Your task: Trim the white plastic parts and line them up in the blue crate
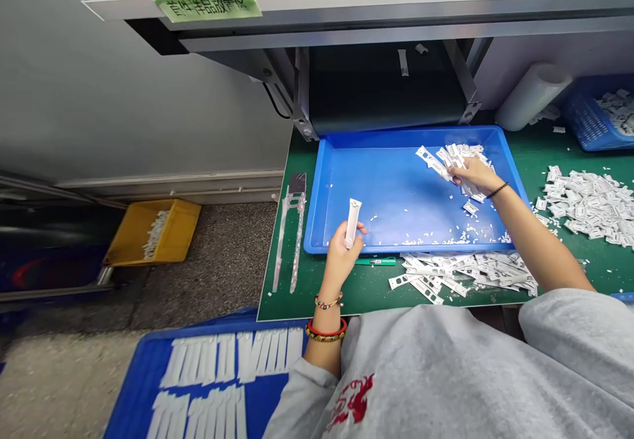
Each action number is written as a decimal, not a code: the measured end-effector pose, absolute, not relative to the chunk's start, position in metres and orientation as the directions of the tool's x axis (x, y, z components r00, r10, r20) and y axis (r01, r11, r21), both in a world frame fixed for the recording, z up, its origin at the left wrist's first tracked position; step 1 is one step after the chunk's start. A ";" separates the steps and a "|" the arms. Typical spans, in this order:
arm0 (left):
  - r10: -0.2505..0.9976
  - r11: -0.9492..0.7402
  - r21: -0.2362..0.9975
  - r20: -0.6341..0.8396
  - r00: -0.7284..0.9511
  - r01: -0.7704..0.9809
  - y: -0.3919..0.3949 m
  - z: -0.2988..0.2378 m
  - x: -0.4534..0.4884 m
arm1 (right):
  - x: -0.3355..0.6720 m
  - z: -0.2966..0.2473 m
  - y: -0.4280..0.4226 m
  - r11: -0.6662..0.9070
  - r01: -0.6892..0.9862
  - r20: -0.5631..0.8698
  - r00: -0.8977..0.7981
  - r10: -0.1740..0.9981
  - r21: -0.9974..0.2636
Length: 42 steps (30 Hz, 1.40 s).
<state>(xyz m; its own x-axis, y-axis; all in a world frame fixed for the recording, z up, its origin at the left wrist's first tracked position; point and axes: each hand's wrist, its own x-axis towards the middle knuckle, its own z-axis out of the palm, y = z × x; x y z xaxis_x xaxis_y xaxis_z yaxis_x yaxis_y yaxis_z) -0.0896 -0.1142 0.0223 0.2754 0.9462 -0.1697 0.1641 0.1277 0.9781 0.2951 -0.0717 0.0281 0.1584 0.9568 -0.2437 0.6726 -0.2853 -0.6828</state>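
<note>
The bench (366, 302) carries the blue tray (369, 162). Loose strips (458, 274) crowd just outside its near edge, where a brushing forearm could sweep some off. In the tray's far right part, the right hand (475, 173) has its grip pinching bunched parts (432, 160), exact count unclear; overloading might spill them. At the tray's near left corner, the left hand (341, 246) pinches a single strip (352, 218), which a loose grip could drop. Scraps (464, 236) inside might cling.

The only view looks forward and steeply down from the wearer's head, over a light grey fabric shirt (436, 366), onto a green-topped desk (302, 303) close in front, with a shallow blue plastic tray (376, 175) right of centre and grey speckled floor (238, 254) at left.
</note>
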 end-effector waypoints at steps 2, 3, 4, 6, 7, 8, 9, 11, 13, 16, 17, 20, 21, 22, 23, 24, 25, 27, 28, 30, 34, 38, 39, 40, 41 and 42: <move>0.952 0.089 0.988 -0.121 0.280 0.125 -0.112 0.027 -0.075 | 0.278 0.044 -0.098 -0.255 0.573 -0.267 0.064 0.962 -0.779; 0.954 0.075 0.993 -0.098 0.283 0.091 -0.111 0.031 -0.066 | 0.268 0.051 -0.111 -0.242 0.496 -0.274 0.008 0.962 -0.834; 0.955 0.068 0.996 -0.080 0.285 0.050 -0.110 0.034 -0.056 | 0.259 0.058 -0.122 -0.237 0.371 -0.278 -0.062 0.959 -0.898; 0.958 0.051 0.998 -0.039 0.286 -0.034 -0.109 0.042 -0.038 | 0.239 0.069 -0.141 -0.244 0.174 -0.272 -0.161 0.949 -0.954; 0.958 0.041 0.997 -0.020 0.285 -0.069 -0.109 0.046 -0.030 | 0.230 0.072 -0.149 -0.251 0.108 -0.267 -0.190 0.945 -0.962; 0.960 0.035 0.995 -0.007 0.282 -0.095 -0.110 0.048 -0.023 | 0.222 0.074 -0.155 -0.257 0.077 -0.267 -0.204 0.942 -0.963; 0.961 0.032 0.993 0.000 0.277 -0.111 -0.110 0.051 -0.018 | 0.214 0.074 -0.160 -0.263 0.063 -0.271 -0.208 0.940 -0.963; 0.962 0.033 0.993 0.000 0.272 -0.116 -0.114 0.054 -0.013 | 0.200 0.071 -0.169 -0.276 0.062 -0.283 -0.192 0.940 -0.959; 0.964 0.032 0.994 -0.001 0.267 -0.109 -0.118 0.055 -0.012 | 0.189 0.064 -0.175 -0.280 0.051 -0.284 -0.148 0.947 -0.959; 0.967 0.002 0.995 0.025 0.255 -0.104 -0.125 0.057 -0.015 | 0.173 0.053 -0.181 -0.268 -0.023 -0.266 -0.069 0.962 -0.963; 0.967 -0.015 0.995 0.039 0.251 -0.098 -0.128 0.057 -0.016 | 0.168 0.051 -0.182 -0.265 -0.049 -0.263 -0.050 0.964 -0.963; 0.965 -0.071 0.996 0.083 0.249 -0.058 -0.134 0.060 -0.019 | 0.157 0.046 -0.185 -0.266 -0.080 -0.266 -0.010 0.964 -0.961; 0.963 -0.088 0.995 0.096 0.251 -0.043 -0.136 0.060 -0.019 | 0.154 0.045 -0.185 -0.265 -0.068 -0.266 0.003 0.964 -0.962; 0.962 -0.108 0.994 0.111 0.249 -0.028 -0.138 0.061 -0.019 | 0.152 0.045 -0.185 -0.262 -0.043 -0.263 0.023 0.965 -0.964; 0.961 -0.129 0.992 0.128 0.246 -0.011 -0.140 0.061 -0.019 | 0.149 0.044 -0.185 -0.256 -0.010 -0.256 0.046 0.966 -0.967; 0.959 -0.152 0.988 0.146 0.243 0.005 -0.142 0.062 -0.019 | 0.147 0.043 -0.184 -0.248 0.027 -0.245 0.071 0.967 -0.968; 0.956 -0.173 0.985 0.163 0.245 0.021 -0.145 0.062 -0.018 | 0.144 0.043 -0.184 -0.236 0.067 -0.229 0.095 0.969 -0.969; 0.946 -0.210 0.977 0.192 0.262 0.043 -0.149 0.061 -0.018 | 0.139 0.041 -0.183 -0.216 0.133 -0.199 0.134 0.971 -0.967; 0.938 -0.222 0.974 0.200 0.282 0.048 -0.151 0.060 -0.019 | 0.136 0.040 -0.183 -0.212 0.154 -0.190 0.145 0.971 -0.965; 0.915 -0.233 0.971 0.203 0.348 0.049 -0.154 0.058 -0.022 | 0.133 0.039 -0.185 -0.202 0.189 -0.175 0.146 0.974 -0.961; 0.861 -0.135 0.990 0.101 0.499 0.033 -0.155 0.051 -0.039 | 0.136 0.039 -0.201 -0.170 0.385 -0.149 0.086 0.985 -0.907; 0.903 0.040 0.996 0.000 0.430 -0.083 -0.151 0.045 -0.059 | 0.151 0.039 -0.226 -0.155 0.748 -0.206 0.025 0.978 -0.646; 0.917 0.071 0.993 -0.029 0.398 -0.090 -0.150 0.043 -0.062 | 0.155 0.038 -0.232 -0.139 0.810 -0.229 0.006 0.973 -0.570; 0.926 0.100 0.992 -0.062 0.373 -0.083 -0.149 0.042 -0.064 | 0.158 0.038 -0.236 -0.114 0.850 -0.245 -0.018 0.969 -0.514; 0.932 0.126 0.990 -0.096 0.350 -0.066 -0.148 0.041 -0.065 | 0.161 0.037 -0.239 -0.083 0.872 -0.252 -0.047 0.967 -0.483; 0.934 0.151 0.988 -0.127 0.333 -0.046 -0.147 0.041 -0.066 | 0.165 0.038 -0.241 -0.049 0.878 -0.250 -0.082 0.965 -0.476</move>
